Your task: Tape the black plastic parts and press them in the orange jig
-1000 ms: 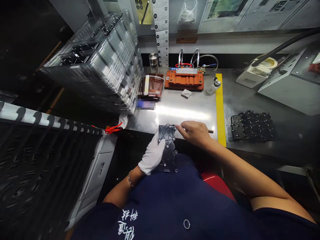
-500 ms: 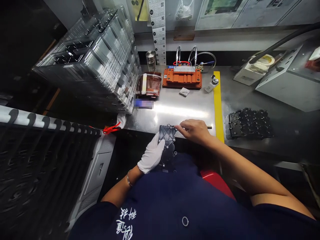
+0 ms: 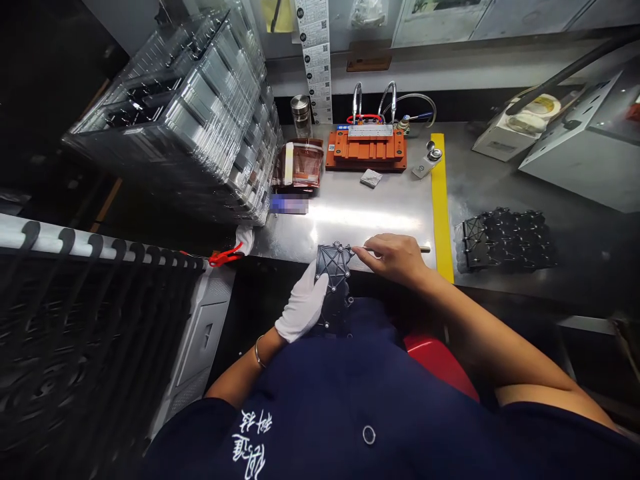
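Note:
A black ribbed plastic part (image 3: 333,260), with several small round bosses along its edge, is upright before my body over the near edge of the table. My left hand (image 3: 303,303), in a white glove, is closed around its left side, the thumb across the front. My bare right hand (image 3: 395,257) is closed on a thin rod-shaped tool (image 3: 425,249), whose brass-coloured end sticks out on the right. The tool's slim tip meets or nearly meets the part's upper right corner; contact is too small to tell. Most of the tool is hidden in my fingers.
Similar black parts (image 3: 507,240) lie grouped on the right, beyond a yellow strip (image 3: 442,207). An orange fixture (image 3: 367,150) stands at the back. Stacked clear trays (image 3: 215,113) rise on the left, near red-handled scissors (image 3: 225,255). A red seat (image 3: 440,363) shows below.
The view has shifted slightly, so the table items sit a little higher in it. Both hands keep their grips, with the tool still at the part's upper right corner.

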`<state>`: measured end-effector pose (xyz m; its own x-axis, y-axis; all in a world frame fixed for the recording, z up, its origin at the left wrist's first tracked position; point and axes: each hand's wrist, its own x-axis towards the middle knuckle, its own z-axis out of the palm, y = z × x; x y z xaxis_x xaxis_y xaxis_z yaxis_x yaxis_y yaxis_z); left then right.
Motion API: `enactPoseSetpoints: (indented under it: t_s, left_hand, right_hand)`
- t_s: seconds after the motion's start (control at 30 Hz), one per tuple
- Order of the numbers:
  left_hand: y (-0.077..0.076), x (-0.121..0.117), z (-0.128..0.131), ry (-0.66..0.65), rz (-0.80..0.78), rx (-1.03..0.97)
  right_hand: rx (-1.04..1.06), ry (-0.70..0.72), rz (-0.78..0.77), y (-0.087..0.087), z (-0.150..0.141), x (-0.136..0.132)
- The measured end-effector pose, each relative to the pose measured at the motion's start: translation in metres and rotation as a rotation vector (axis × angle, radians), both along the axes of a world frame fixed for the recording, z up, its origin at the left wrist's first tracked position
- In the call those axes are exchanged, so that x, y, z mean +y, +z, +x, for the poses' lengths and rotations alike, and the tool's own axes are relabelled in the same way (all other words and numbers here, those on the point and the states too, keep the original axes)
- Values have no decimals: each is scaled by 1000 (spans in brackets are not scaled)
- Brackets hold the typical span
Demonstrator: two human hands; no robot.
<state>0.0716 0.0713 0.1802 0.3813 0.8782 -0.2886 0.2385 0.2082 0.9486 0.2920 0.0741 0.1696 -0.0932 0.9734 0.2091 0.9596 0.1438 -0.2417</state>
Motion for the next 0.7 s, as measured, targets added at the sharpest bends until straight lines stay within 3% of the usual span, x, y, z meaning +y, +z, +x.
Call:
enactPoseSetpoints:
  t_s: [0.7]
  left_hand:
    - [3,3,-3,-51,13,24]
  right_hand:
    - [-38,-8,18,3,2,3]
